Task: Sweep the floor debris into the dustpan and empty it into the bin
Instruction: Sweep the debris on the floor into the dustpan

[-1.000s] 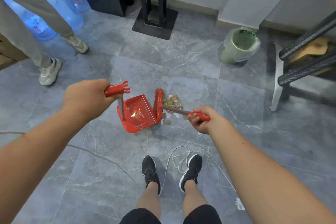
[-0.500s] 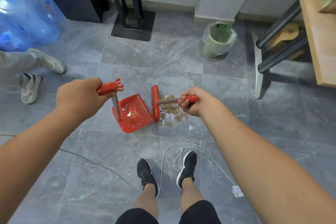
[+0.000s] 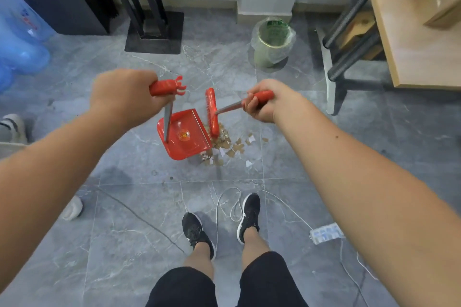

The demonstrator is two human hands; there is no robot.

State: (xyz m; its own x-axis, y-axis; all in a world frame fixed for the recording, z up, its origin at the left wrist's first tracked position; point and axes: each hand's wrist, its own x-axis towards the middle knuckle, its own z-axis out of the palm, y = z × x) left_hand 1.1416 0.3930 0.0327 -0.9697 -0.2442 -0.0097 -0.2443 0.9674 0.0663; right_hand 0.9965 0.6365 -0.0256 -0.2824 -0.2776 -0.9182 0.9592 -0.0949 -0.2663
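Observation:
A red dustpan (image 3: pixel 189 139) rests on the grey tile floor, its open edge facing right. My left hand (image 3: pixel 122 97) grips the red top of its upright metal handle. My right hand (image 3: pixel 267 104) grips the red handle of a small broom, whose red brush head (image 3: pixel 212 112) stands at the pan's right edge. Brown and white paper scraps (image 3: pixel 229 147) lie scattered on the floor just right of the pan and below the brush. A small bin (image 3: pixel 273 42) lined with a clear bag stands near the back wall, beyond my right hand.
A black stand base (image 3: pixel 154 32) sits at the back. Blue water bottles (image 3: pixel 20 40) stand at the left. A chair (image 3: pixel 349 45) and wooden table (image 3: pixel 419 32) are on the right. A white cable and power strip (image 3: pixel 326 233) lie by my feet. Another person's shoe (image 3: pixel 12 127) is at far left.
The view has shifted, and both hands now sit higher in frame. The brush head has swung up along the pan's right edge, leaving scraps spread on the floor below it.

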